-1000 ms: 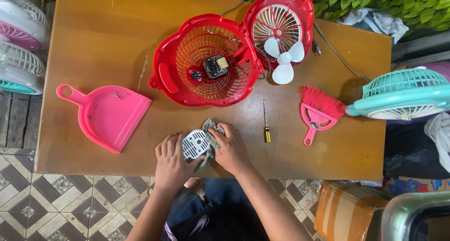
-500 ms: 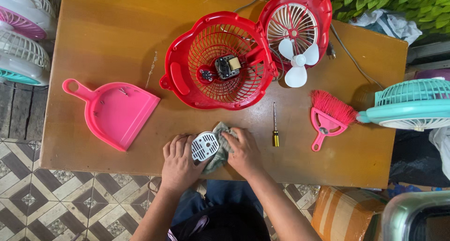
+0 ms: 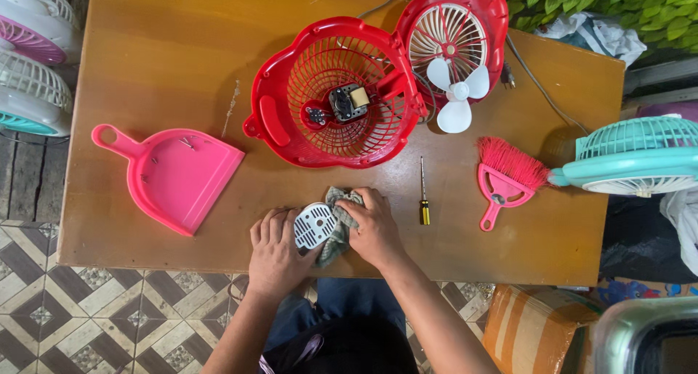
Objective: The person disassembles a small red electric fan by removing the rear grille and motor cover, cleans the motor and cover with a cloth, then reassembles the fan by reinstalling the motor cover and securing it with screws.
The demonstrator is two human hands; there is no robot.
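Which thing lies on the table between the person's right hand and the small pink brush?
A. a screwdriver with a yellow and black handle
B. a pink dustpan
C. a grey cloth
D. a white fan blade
A: the screwdriver lies on the wooden table, with the right hand on one side and the pink brush on the other.

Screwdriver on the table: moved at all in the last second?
No. The screwdriver lies in the same spot between the pink brush and the right hand, below the red fan housing; only the camera view shifted.
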